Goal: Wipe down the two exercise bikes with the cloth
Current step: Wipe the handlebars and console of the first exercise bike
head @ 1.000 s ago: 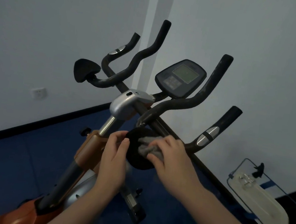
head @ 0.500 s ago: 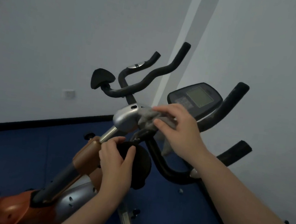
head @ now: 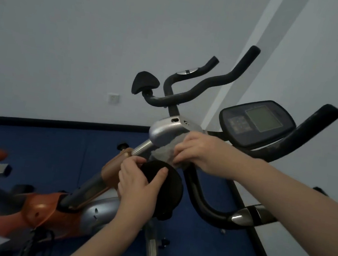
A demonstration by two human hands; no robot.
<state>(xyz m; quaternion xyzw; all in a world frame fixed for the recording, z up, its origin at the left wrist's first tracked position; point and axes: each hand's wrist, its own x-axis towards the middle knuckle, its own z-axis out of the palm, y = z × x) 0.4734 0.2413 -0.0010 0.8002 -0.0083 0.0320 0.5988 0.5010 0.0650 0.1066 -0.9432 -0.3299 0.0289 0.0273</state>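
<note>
Right hand [head: 198, 153] presses cloth [head: 164, 152], apparently, on bike [head: 167, 131] clamp.

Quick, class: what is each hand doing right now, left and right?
Left hand: closed around the black elbow pad, steadying it.
Right hand: closed on the grey cloth, pressing it against the silver stem cover.

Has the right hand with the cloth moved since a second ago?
Yes. The right hand carried the cloth up from the black elbow pad to the silver clamp.

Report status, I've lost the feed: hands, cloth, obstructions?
Right hand pressing cloth on silver cover. Left hand gripping black pad. Nothing blocking.
</note>
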